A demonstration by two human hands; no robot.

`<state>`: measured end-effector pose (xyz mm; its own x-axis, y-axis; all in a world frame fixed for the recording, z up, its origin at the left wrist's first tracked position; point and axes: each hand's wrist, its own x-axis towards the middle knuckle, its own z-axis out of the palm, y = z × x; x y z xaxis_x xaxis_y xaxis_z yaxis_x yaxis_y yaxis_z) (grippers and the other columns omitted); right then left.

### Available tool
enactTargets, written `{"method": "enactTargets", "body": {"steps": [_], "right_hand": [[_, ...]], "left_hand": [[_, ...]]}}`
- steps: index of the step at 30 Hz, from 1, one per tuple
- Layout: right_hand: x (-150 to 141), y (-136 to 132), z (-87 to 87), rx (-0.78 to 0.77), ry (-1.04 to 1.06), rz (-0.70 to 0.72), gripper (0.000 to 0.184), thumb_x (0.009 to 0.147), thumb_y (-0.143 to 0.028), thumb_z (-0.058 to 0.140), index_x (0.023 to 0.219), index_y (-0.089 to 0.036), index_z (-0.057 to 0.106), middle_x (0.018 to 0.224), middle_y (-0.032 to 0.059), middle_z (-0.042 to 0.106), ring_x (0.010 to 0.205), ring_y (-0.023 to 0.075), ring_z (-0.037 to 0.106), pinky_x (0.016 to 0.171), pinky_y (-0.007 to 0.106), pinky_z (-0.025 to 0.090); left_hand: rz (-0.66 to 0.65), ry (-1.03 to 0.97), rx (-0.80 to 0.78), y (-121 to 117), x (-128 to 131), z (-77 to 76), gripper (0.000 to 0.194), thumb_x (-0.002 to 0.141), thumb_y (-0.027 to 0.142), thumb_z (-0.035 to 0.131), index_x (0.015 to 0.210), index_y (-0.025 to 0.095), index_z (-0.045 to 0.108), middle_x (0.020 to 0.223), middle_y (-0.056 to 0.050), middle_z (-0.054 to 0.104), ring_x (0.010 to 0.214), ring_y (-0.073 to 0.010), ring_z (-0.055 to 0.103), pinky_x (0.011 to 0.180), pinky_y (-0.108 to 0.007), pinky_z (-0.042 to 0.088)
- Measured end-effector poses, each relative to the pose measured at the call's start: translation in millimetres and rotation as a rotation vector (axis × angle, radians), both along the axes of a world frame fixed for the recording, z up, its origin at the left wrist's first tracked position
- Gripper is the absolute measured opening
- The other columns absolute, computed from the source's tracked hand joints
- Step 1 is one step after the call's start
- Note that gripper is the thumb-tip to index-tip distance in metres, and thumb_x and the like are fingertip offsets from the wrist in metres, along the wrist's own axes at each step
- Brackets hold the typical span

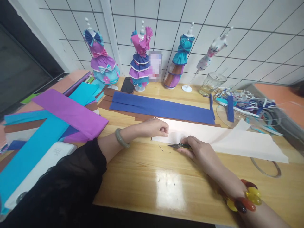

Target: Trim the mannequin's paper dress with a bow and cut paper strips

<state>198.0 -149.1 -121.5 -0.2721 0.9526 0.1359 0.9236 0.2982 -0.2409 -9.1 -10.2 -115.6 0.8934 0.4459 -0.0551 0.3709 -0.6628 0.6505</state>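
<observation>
A long strip of white crepe paper [204, 131] lies across the table, its left end beneath my left hand [158, 127]. The fingers of that hand are curled together over the paper; what they pinch, if anything, is hidden. Close by on the right, my right hand [198, 150] is closed around small dark-handled scissors [174, 146], their pointed tip facing left just off the paper's lower edge. A folded blue crepe paper strip [161, 107] rests behind the white one, on top of brown paper [104, 103].
Purple [71, 110] and turquoise paper [40, 152] pile up at left beside a white power bank [40, 177]. Dressed mini mannequins [140, 60], a bare one [209, 55], a phone [127, 85] and a glass jar [212, 83] stand behind. Scraps [251, 104] heap at right near a ring [276, 171].
</observation>
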Motion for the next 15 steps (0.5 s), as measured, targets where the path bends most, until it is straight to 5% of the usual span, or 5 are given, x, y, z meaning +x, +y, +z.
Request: {"method": "enactTargets", "body": {"steps": [15], "right_hand": [[-11, 11, -3.8, 0.012, -0.033, 0.033, 0.03, 0.086, -0.047, 0.048, 0.089, -0.019, 0.056, 0.082, 0.0063, 0.066, 0.07, 0.0204, 0.065, 0.058, 0.03, 0.046]], "left_hand": [[-0.016, -0.018, -0.007, -1, 0, 2.6, 0.016, 0.076, 0.032, 0.056, 0.081, 0.018, 0.063, 0.077, 0.0, 0.063, 0.07, -0.0106, 0.053, 0.061, -0.02, 0.035]]}}
